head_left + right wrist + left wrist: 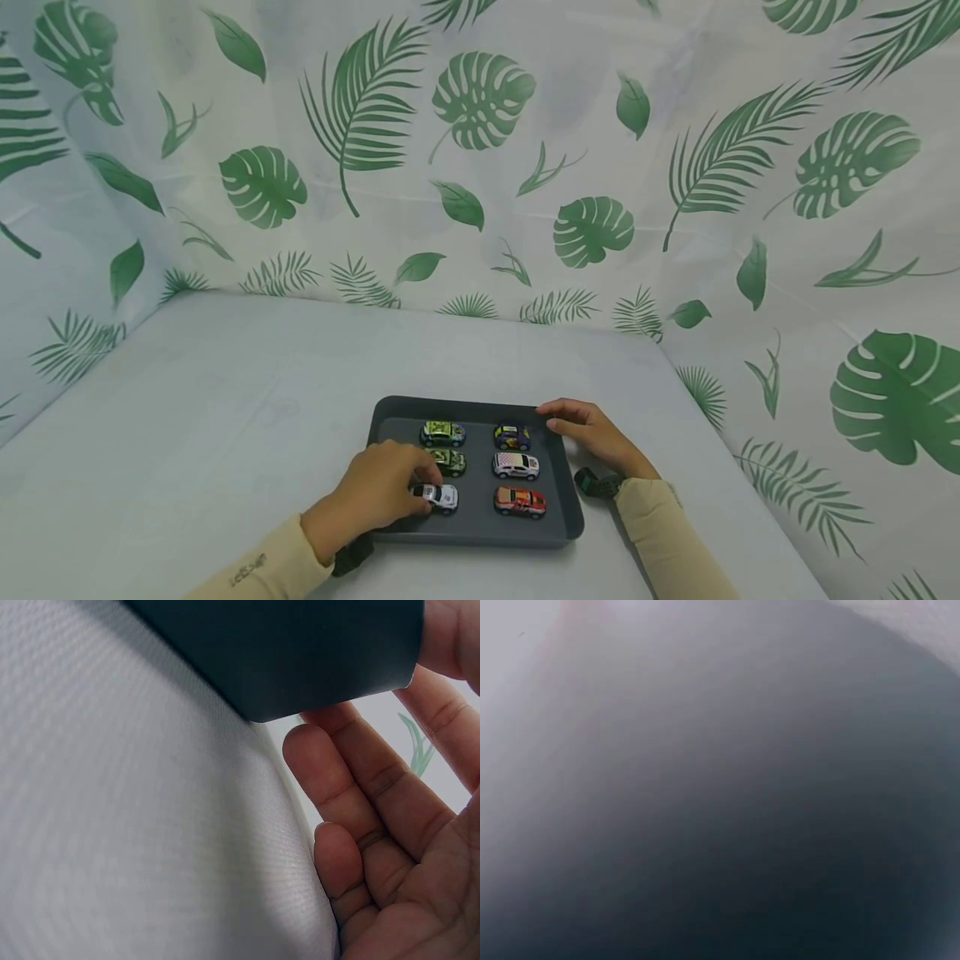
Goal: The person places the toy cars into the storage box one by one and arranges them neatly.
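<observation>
A dark grey tray [480,530] lies on the white-covered table with several small toy cars in two columns. My left hand [378,483] reaches over the tray's left side, thumb and finger pinching a white toy car [444,498] at the near end. Just beyond it, a camouflage-green toy car [453,463] is partly hidden by the fingers. At the tray's far right corner, my right hand [596,435] holds the rim between thumb and forefinger. In the right wrist view its other fingers [337,859] curl loosely beside the tray wall. The left wrist view is dark and blurred.
A yellow-green toy car [442,432] sits at the far left of the tray. The right column has a dark blue-and-yellow car [512,437], a white-and-pink car [516,466] and a red-orange car [520,502]. Leaf-printed cloth [480,225] walls the table's back and sides.
</observation>
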Motion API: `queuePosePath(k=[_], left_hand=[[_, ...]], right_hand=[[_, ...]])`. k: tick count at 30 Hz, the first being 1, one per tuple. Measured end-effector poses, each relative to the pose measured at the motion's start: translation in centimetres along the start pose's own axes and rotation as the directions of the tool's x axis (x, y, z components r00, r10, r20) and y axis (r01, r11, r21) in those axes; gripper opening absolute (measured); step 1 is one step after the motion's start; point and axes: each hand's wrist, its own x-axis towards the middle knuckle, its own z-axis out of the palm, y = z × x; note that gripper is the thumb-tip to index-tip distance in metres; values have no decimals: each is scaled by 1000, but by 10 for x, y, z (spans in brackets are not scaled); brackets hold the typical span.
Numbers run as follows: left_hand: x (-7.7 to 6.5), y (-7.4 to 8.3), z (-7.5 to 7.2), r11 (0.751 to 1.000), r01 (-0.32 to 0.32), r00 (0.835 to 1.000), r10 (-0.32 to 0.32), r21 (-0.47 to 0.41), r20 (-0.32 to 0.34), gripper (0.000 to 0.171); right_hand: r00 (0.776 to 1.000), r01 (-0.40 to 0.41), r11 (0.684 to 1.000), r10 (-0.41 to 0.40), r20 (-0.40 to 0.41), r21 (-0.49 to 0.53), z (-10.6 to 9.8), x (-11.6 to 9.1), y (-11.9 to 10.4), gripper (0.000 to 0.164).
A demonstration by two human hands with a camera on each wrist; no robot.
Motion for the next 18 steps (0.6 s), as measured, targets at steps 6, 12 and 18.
queuePosePath(k=[6,12,18], left_hand=[[-1,-1,3,999,-8,1000,9,46,-19,27],[-1,-2,2,1000,-5,1000,5,24,1,32],[-8,-7,-7,997,-19,1000,18,-76,-14,33]], right_hand=[[1000,-5,1000,5,0,6,1,1,-1,32],[1000,8,1000,-8,4,25,1,0,3,33],[999,-2,999,3,-32,36,8,-5,4,34]])
